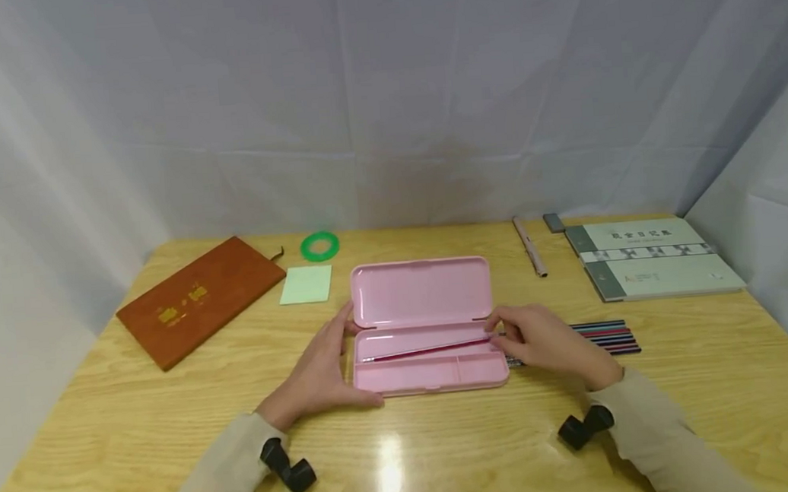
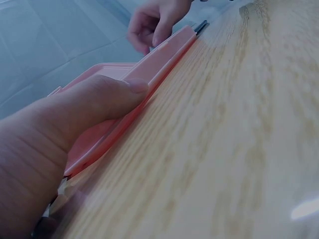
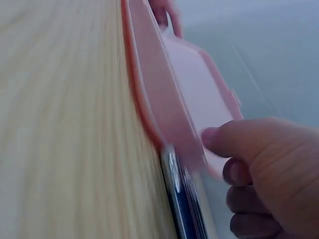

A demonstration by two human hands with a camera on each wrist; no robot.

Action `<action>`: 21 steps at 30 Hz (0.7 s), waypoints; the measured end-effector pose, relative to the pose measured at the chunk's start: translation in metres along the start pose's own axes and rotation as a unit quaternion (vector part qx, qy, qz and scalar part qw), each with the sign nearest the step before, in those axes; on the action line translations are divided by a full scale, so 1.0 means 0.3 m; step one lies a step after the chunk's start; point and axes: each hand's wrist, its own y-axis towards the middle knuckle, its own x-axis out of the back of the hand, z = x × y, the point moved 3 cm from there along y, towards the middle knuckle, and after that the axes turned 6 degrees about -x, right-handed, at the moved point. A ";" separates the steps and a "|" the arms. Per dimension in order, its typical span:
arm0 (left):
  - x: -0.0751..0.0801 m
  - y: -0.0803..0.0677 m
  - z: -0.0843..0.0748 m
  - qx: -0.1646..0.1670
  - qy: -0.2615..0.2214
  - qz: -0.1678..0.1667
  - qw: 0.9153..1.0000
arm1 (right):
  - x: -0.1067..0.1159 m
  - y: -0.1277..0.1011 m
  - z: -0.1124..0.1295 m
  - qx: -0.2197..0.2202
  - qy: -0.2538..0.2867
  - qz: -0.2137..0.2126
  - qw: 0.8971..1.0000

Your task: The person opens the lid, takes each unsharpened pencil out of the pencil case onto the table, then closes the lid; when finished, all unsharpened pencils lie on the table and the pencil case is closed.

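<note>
Pencil case (image 1: 424, 328) lies open, steadied at its left end by the left hand (image 1: 320, 373) with fingers spread. Right hand (image 1: 544, 338) pinches a red pencil (image 1: 429, 349) inside the tray.

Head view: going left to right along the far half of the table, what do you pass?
Brown notebook → green sticky notes → green tape ring → open pink pencil case → pen → grey eraser → two pale booklets.
</note>
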 end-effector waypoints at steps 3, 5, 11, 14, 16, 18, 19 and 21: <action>0.003 0.001 -0.001 -0.005 0.002 0.000 1.000 | -0.027 0.052 0.033 0.004 -0.019 0.023 1.000; 0.006 0.001 -0.001 -0.006 0.003 0.002 1.000 | -0.043 0.080 0.053 0.007 -0.038 0.028 0.999; 0.021 -0.004 0.004 -0.009 0.012 -0.004 1.000 | -0.085 0.143 0.108 0.033 -0.093 0.016 0.995; 0.028 -0.006 0.009 -0.006 0.013 -0.007 1.000 | -0.095 0.156 0.122 0.045 -0.099 0.005 0.994; 0.028 -0.003 0.013 -0.004 0.008 -0.006 1.000 | -0.090 0.148 0.123 0.038 -0.098 -0.006 0.994; 0.019 0.000 0.013 -0.001 0.002 -0.002 1.000 | -0.076 0.123 0.118 0.019 -0.093 -0.009 0.995; 0.014 0.001 0.012 0.000 0.002 0.000 1.000 | -0.066 0.105 0.116 0.010 -0.088 -0.010 0.996; 0.008 0.002 0.008 0.002 0.002 0.001 1.000 | -0.047 0.065 0.104 0.005 -0.085 -0.020 0.996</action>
